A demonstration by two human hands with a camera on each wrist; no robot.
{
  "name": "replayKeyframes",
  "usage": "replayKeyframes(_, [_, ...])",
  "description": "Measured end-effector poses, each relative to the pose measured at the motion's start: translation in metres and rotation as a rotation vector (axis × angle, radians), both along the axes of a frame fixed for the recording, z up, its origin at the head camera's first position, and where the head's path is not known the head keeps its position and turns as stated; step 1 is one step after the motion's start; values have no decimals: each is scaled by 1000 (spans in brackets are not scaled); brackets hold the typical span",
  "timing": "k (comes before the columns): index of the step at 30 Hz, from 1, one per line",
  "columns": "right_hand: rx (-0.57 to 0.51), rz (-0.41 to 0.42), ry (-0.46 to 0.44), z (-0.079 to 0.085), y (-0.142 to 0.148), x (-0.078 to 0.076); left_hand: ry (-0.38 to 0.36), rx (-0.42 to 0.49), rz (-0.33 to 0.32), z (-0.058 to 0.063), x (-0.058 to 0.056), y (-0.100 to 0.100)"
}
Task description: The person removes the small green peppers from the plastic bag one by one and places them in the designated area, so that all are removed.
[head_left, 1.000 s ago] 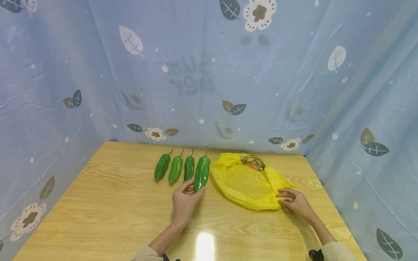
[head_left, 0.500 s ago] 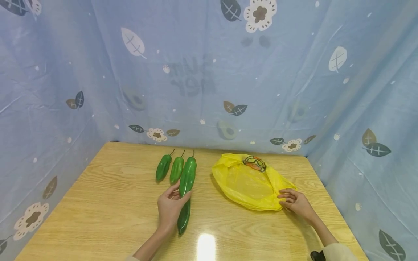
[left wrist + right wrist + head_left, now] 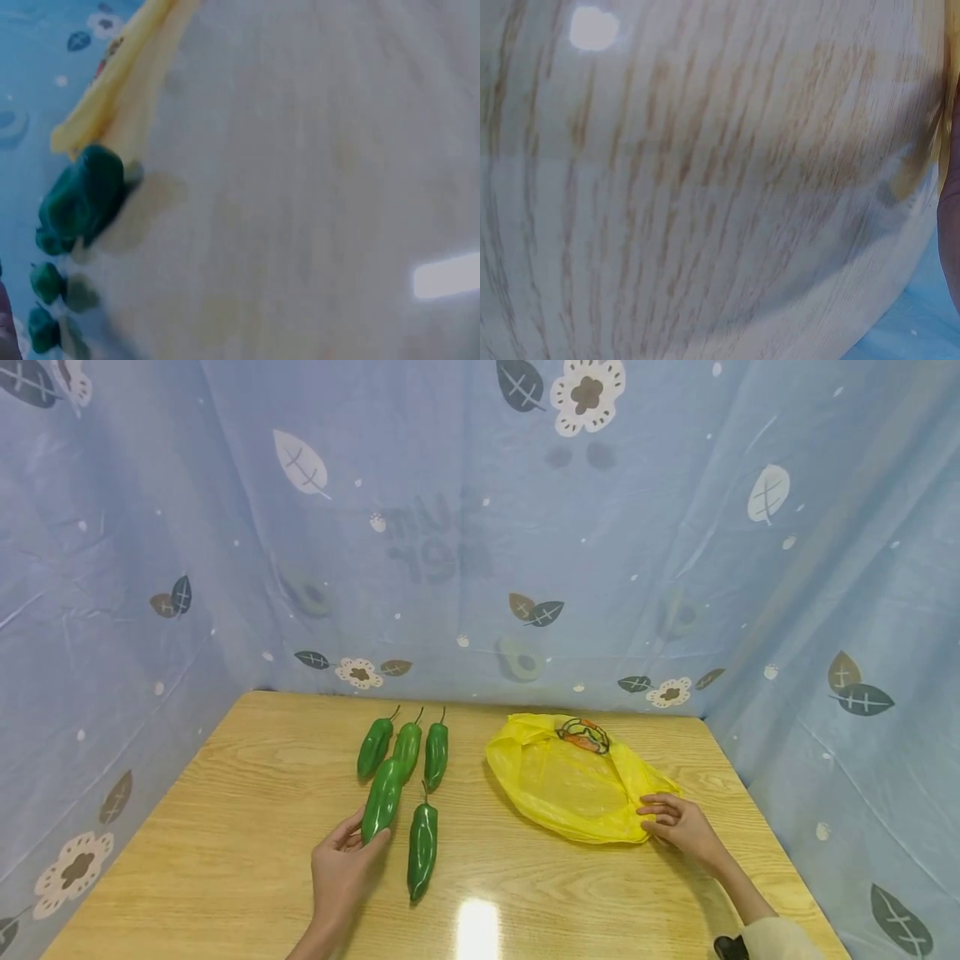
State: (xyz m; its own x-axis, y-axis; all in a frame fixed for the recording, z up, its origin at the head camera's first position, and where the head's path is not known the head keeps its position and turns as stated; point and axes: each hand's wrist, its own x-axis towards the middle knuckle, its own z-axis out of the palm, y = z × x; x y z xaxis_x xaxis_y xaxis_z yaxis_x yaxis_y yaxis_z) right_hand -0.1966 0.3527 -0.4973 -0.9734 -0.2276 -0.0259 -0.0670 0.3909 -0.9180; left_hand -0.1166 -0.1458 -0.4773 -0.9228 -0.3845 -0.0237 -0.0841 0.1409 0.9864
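Note:
My left hand (image 3: 341,864) grips the lower end of a green pepper (image 3: 382,800) between thumb and fingers, its other end pointing away from me. That pepper overlaps the middle one of three stemmed peppers lying side by side at the back: a left pepper (image 3: 375,747), a lighter middle pepper (image 3: 407,747) and a right pepper (image 3: 437,756). Nearer me, just right of the held one, lies another pepper (image 3: 422,852). At right, my right hand (image 3: 686,831) pinches the edge of a yellow plastic bag (image 3: 570,785), which lies spread with its mouth facing me.
The wooden table (image 3: 247,827) ends at a blue patterned curtain (image 3: 420,527) at the back and sides. A bright light reflection (image 3: 477,927) shows near the front. In the left wrist view, blurred green peppers (image 3: 82,195) cluster at the left.
My left hand has moved left and toward me with its pepper, away from the bag. The front pepper, earlier hidden by that hand, now shows fully. My right hand and the bag stay put.

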Motion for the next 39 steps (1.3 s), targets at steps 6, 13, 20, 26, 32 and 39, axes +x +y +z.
replayKeyframes(6, [13,-5,-4,1,-1,0,-127,-101,16,-8,9,-12])
replayKeyframes(13, [6,-7,-15,3,-3,1,-164,-134,-19,-18,11,-14])
replayKeyframes(20, [10,-9,-14,4,-3,2,-156,-194,-52,-22,10,-14])
replayKeyframes(26, [16,-3,-3,6,-4,2,-112,-300,-92,-24,7,-13])
replayKeyframes(32, [53,-5,8,7,-4,1,-68,-400,-119,-21,6,-13])
replayKeyframes(39, [233,31,169,13,-7,-1,-151,-536,-121,-18,8,-13])
